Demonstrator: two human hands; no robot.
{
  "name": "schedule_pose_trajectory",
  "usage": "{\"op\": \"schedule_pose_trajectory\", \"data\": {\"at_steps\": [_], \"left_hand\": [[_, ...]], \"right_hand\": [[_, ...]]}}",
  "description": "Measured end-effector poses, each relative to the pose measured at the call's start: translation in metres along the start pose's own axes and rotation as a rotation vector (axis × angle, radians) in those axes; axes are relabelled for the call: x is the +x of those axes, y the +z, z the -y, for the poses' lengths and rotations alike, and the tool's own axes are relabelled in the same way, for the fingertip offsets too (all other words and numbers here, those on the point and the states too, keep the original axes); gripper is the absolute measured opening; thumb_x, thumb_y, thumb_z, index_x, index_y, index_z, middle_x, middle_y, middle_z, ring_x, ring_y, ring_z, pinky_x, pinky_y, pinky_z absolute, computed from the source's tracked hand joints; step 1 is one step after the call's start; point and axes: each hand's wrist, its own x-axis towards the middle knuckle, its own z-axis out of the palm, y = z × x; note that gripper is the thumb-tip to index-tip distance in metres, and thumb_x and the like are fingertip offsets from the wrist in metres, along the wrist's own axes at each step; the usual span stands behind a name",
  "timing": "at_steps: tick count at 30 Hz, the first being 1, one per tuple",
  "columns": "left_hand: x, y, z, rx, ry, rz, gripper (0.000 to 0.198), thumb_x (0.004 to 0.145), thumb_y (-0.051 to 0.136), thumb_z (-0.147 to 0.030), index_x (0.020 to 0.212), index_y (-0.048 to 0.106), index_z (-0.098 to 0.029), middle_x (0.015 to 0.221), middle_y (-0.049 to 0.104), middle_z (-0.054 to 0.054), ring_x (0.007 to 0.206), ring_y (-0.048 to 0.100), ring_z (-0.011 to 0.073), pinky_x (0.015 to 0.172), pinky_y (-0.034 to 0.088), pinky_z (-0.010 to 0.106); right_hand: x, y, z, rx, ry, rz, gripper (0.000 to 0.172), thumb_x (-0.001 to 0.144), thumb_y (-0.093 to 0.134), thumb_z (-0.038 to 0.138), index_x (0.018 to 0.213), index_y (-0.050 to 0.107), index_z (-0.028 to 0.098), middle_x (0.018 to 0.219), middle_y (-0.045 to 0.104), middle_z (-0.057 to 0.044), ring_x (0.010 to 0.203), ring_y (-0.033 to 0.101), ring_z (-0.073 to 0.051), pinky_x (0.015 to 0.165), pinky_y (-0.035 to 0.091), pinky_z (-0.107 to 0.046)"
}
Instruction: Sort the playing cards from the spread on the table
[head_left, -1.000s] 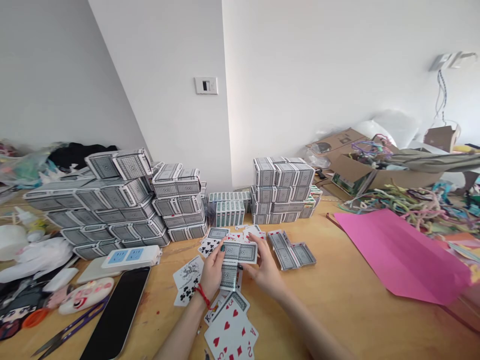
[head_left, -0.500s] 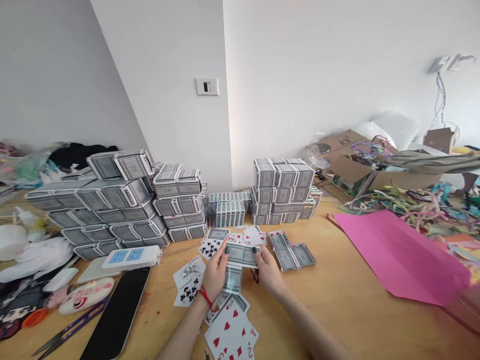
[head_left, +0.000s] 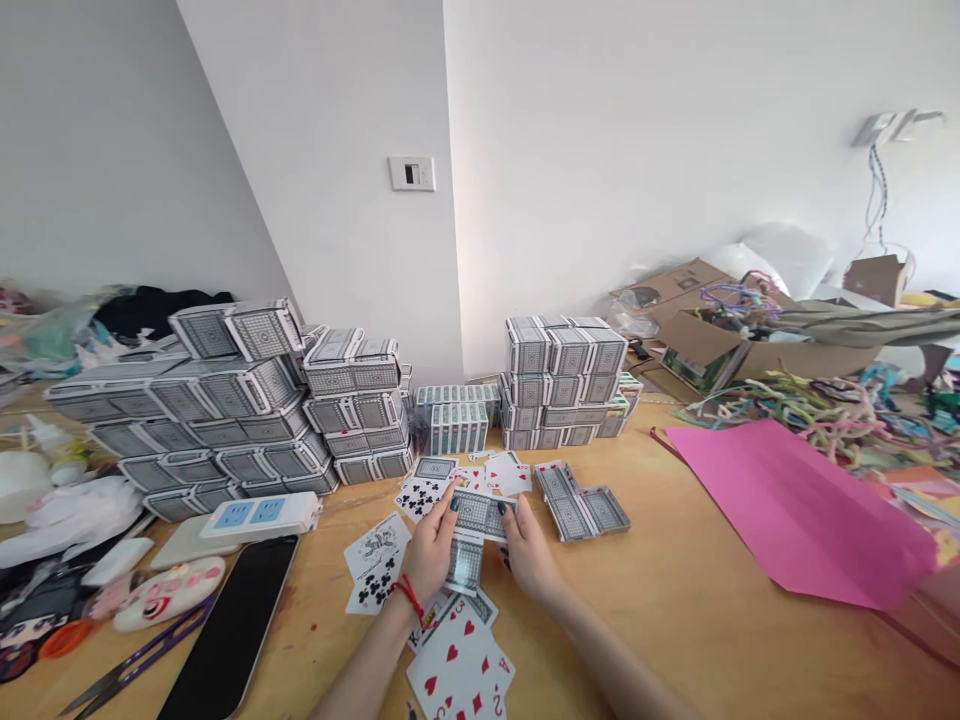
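Tabletop (head_left: pixel 675 600), left hand (head_left: pixel 431 550), right hand (head_left: pixel 532 552), held cards (head_left: pixel 477 512) part-hidden

On the table (head_left: pixel 637 620), loose cards (head_left: pixel 459 662) lie between the phone (head_left: pixel 232 630), left, and paper sheet (head_left: pixel 795 520), right.

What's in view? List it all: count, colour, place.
Table: one, light brown, foreground
Card stacks: three, grey, table's back
Small packs: several, green, between stacks
Loose cards: many, mostly white, front centre
Folded card piece: one, grey, right of centre
Phone: one, black, front left
Scissors: one, purple, left of phone
Power strip: one, white, behind phone
Sheet: one, pink, right
Strips: many, multicoloured, behind sheet
Cardboard boxes: several, brown, back right
Wall plate: one, white, wall
Clutter: many, mixed, left edge
Held card piece: one, grey, centre
Left hand: one, green nails, held piece's left
Right hand: one, green nails, held piece's right
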Motion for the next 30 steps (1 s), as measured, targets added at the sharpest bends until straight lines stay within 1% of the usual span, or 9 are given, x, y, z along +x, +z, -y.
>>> {"op": "schedule_pose_trajectory", "data": {"at_steps": [6, 15, 18, 21, 24, 26, 27, 28, 30], "left_hand": [[0.001, -0.001, 0.003, -0.002, 0.007, 0.049, 0.047, 0.083, 0.037, -0.033, 0.128, 0.035, -0.019, 0.133, 0.038, 0.005, 0.123, 0.031, 0.0159, 0.102, 0.023, 0.03], [-0.002, -0.001, 0.0, 0.038, -0.015, 0.051, 0.047, 0.082, 0.036, -0.034, 0.128, 0.034, -0.022, 0.133, 0.037, 0.003, 0.122, 0.033, 0.018, 0.099, 0.028, 0.031], [-0.002, 0.0, -0.002, 0.037, -0.012, 0.055, 0.047, 0.083, 0.036, -0.033, 0.128, 0.035, -0.022, 0.133, 0.038, 0.004, 0.123, 0.031, 0.0167, 0.1, 0.026, 0.03], [-0.003, 0.003, -0.004, 0.015, -0.01, 0.02, 0.045, 0.082, 0.037, -0.033, 0.125, 0.039, -0.022, 0.129, 0.043, 0.004, 0.121, 0.034, 0.0172, 0.099, 0.028, 0.029], [-0.004, 0.004, -0.004, -0.022, -0.011, -0.049, 0.043, 0.08, 0.04, -0.035, 0.121, 0.044, -0.022, 0.108, 0.058, 0.006, 0.104, 0.05, 0.019, 0.087, 0.039, 0.03], [-0.002, 0.003, -0.001, -0.071, -0.029, -0.087, 0.042, 0.078, 0.044, -0.036, 0.117, 0.048, -0.02, 0.083, 0.063, 0.004, 0.08, 0.058, 0.0181, 0.069, 0.046, 0.028], [0.0, 0.002, 0.001, -0.102, -0.044, -0.102, 0.042, 0.076, 0.046, -0.036, 0.114, 0.049, -0.019, 0.072, 0.061, 0.002, 0.068, 0.058, 0.0166, 0.059, 0.046, 0.026], [0.001, 0.0, 0.004, -0.127, -0.055, -0.136, 0.038, 0.074, 0.05, -0.036, 0.106, 0.054, -0.017, 0.068, 0.06, 0.001, 0.062, 0.056, 0.0153, 0.055, 0.044, 0.025], [0.005, -0.004, 0.007, -0.202, -0.079, -0.207, 0.027, 0.067, 0.057, -0.035, 0.086, 0.059, -0.015, 0.07, 0.06, 0.003, 0.063, 0.056, 0.0146, 0.056, 0.044, 0.024]], "right_hand": [[-0.001, 0.0, 0.001, 0.028, 0.02, 0.006, 0.029, 0.08, 0.039, 0.04, 0.102, 0.048, 0.023, 0.084, 0.059, -0.003, 0.067, 0.054, -0.017, 0.055, 0.044, -0.027], [-0.003, 0.001, -0.002, 0.104, 0.048, 0.031, 0.028, 0.08, 0.04, 0.043, 0.1, 0.045, 0.024, 0.07, 0.055, 0.0, 0.057, 0.05, -0.015, 0.048, 0.041, -0.025], [-0.003, 0.002, 0.001, 0.155, 0.11, 0.078, 0.028, 0.079, 0.039, 0.046, 0.096, 0.042, 0.024, 0.056, 0.047, 0.004, 0.044, 0.043, -0.012, 0.041, 0.037, -0.023], [-0.001, 0.003, 0.002, 0.186, 0.148, 0.142, 0.03, 0.079, 0.037, 0.05, 0.091, 0.039, 0.023, 0.045, 0.036, 0.009, 0.033, 0.031, -0.009, 0.033, 0.03, -0.021], [0.001, 0.003, 0.002, 0.199, 0.121, 0.136, 0.031, 0.078, 0.038, 0.052, 0.089, 0.037, 0.023, 0.042, 0.035, 0.01, 0.031, 0.03, -0.008, 0.031, 0.029, -0.02], [0.001, 0.001, 0.003, 0.212, 0.112, 0.128, 0.032, 0.078, 0.038, 0.053, 0.087, 0.037, 0.023, 0.041, 0.036, 0.01, 0.03, 0.031, -0.008, 0.031, 0.028, -0.019], [0.0, 0.001, 0.003, 0.221, 0.109, 0.127, 0.032, 0.078, 0.038, 0.054, 0.086, 0.037, 0.023, 0.04, 0.037, 0.01, 0.03, 0.032, -0.008, 0.031, 0.028, -0.019], [-0.001, 0.0, 0.004, 0.232, 0.106, 0.132, 0.032, 0.078, 0.038, 0.054, 0.085, 0.037, 0.023, 0.04, 0.038, 0.009, 0.031, 0.033, -0.009, 0.031, 0.028, -0.019], [-0.002, -0.002, 0.005, 0.266, 0.1, 0.151, 0.033, 0.078, 0.036, 0.056, 0.083, 0.037, 0.023, 0.042, 0.043, 0.008, 0.033, 0.038, -0.01, 0.033, 0.029, -0.02]]}}
